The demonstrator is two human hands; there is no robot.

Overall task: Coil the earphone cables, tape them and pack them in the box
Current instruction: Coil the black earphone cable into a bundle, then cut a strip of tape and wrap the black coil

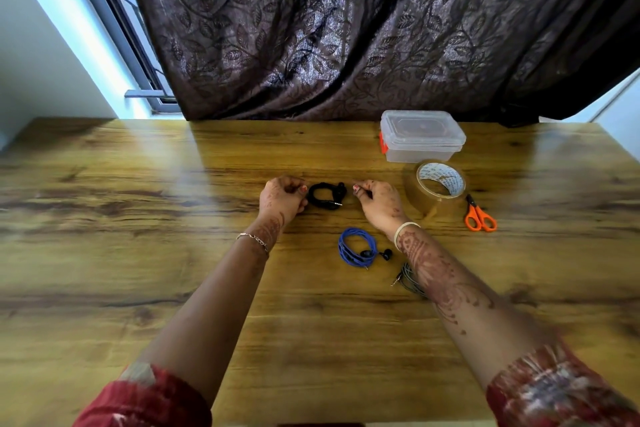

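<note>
A black coiled earphone cable (325, 196) lies on the wooden table (138, 218) between my hands. My left hand (282, 198) is curled just left of the coil, thumb and fingertips pinched near its edge. My right hand (375, 199) is pinched just right of it. A faint clear strip of tape seems to stretch between the two pinches, but it is hard to make out. A blue coiled earphone (356, 248) lies nearer me. A grey cable (407, 279) is partly hidden under my right forearm. The clear plastic box (420, 135) stands shut at the back right.
A roll of brown packing tape (436, 189) stands in front of the box, right of my right hand. Orange-handled scissors (479, 217) lie to its right. A dark patterned curtain (346, 28) hangs behind the table's far edge.
</note>
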